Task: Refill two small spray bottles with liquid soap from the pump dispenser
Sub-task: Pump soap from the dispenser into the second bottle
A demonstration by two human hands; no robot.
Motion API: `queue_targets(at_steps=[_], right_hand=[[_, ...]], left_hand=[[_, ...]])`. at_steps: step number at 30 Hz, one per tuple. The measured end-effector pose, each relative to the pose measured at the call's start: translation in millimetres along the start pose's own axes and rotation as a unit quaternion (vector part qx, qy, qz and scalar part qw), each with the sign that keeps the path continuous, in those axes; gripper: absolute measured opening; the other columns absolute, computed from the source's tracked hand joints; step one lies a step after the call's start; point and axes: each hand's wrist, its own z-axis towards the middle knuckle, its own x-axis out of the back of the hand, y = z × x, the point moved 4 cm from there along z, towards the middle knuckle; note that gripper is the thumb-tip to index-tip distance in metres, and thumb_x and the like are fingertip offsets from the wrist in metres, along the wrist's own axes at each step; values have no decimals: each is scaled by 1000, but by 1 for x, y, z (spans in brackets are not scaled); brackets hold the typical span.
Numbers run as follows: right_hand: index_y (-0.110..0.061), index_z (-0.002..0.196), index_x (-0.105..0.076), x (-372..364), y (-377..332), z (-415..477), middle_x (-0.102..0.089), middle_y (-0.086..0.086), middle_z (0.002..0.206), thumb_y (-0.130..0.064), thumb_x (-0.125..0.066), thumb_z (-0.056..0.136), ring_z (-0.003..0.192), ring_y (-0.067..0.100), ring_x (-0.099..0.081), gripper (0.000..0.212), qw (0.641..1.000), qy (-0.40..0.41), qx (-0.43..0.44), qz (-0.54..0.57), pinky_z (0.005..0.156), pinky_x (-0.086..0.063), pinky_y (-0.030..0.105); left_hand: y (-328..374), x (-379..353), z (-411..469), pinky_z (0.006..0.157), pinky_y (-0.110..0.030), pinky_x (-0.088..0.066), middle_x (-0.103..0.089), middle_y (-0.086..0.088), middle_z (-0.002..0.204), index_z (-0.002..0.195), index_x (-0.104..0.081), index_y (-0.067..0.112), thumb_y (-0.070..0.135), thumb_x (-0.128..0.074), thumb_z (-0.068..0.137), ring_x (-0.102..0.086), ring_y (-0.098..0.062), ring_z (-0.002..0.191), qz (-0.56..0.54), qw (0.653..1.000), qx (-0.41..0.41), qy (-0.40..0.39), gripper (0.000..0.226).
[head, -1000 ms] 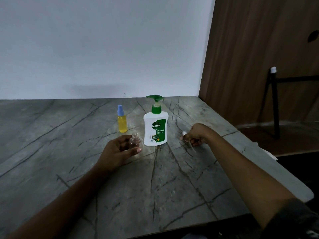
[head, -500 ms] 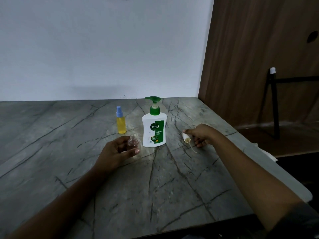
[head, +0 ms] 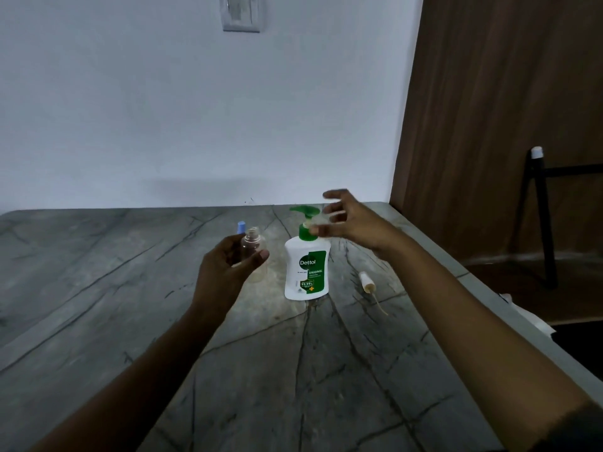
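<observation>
A white pump dispenser [head: 306, 272] with a green pump head stands upright mid-table. My left hand [head: 225, 269] grips a clear, uncapped spray bottle [head: 254, 254], lifted just left of the dispenser. Behind that bottle only the blue cap [head: 241, 226] of the second, yellow-filled spray bottle shows. My right hand [head: 349, 220] hovers open at the green pump head, fingers spread, holding nothing. The removed white sprayer top [head: 367, 282] with its thin tube lies on the table right of the dispenser.
The grey marble table [head: 130, 288] ends at a right edge near a brown wooden panel [head: 489, 125]. A black metal stand [head: 541, 216] is beyond that edge. A light switch [head: 241, 13] is on the white wall.
My right hand let go of the sprayer top on the table and rose to the pump head. My left hand lifted the clear bottle up beside the dispenser.
</observation>
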Motion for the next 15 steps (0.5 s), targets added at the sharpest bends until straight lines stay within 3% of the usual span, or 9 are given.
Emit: queue_targets(at_steps=[3,9,15], right_hand=[[-17,135,-38,-23,21,9,-52,3,129,-20,-83,70,118,20,-50,80,996,-66,-55,13,102,-44,40],[-19,109,-63,-43,38,8,-71,0,104,-10,-82,71,95,15,-67,43,997,-62,-29,48,93,-51,37],[-16,101,-67,-39,36,-19,-72,6,104,-3,-79,72,97,21,-67,33,991,-108,-20,75,93,-51,36]], left_hand=[[-1,-2,7,81,-26,-49,-70,3,99,106,-66,14,18,-75,75,-66,-9,92,-27,999,17,15,33],[0,-10,4,85,-34,-52,-70,0,102,109,-65,17,15,-75,75,-65,-17,96,-26,999,33,8,35],[6,-9,-12,63,-13,-48,-70,0,102,106,-65,23,12,-73,76,-64,-13,94,-48,998,41,-7,33]])
